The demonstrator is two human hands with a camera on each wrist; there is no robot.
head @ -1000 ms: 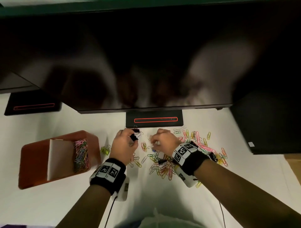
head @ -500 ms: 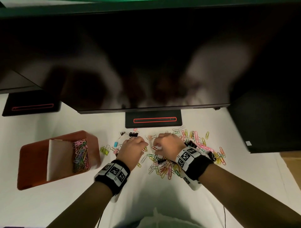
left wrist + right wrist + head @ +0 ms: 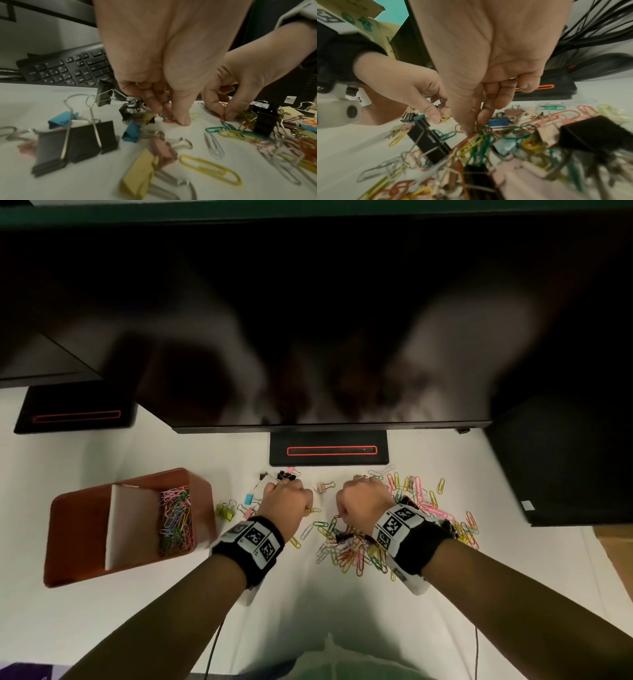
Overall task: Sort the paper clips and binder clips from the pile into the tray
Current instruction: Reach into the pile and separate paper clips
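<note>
A white desk (image 3: 102,628) under a dark monitor (image 3: 308,320). The pile (image 3: 359,546) of clips lies mid-desk, right of the tray (image 3: 78,522). The left hand (image 3: 286,503) pinches a paper clip (image 3: 169,120) against the desk; the right hand (image 3: 364,501) pinches another clip (image 3: 223,119) at the pile.

From the head view, both hands' fingertips are hidden behind the knuckles of the left hand (image 3: 286,501) and right hand (image 3: 363,499). The right wristband (image 3: 407,529) covers part of the paper clip pile (image 3: 346,553). The tray (image 3: 85,529) has a left compartment hidden behind its white divider (image 3: 128,525). Binder clips nearest the right wrist camera (image 3: 539,180) are blurred.
</note>
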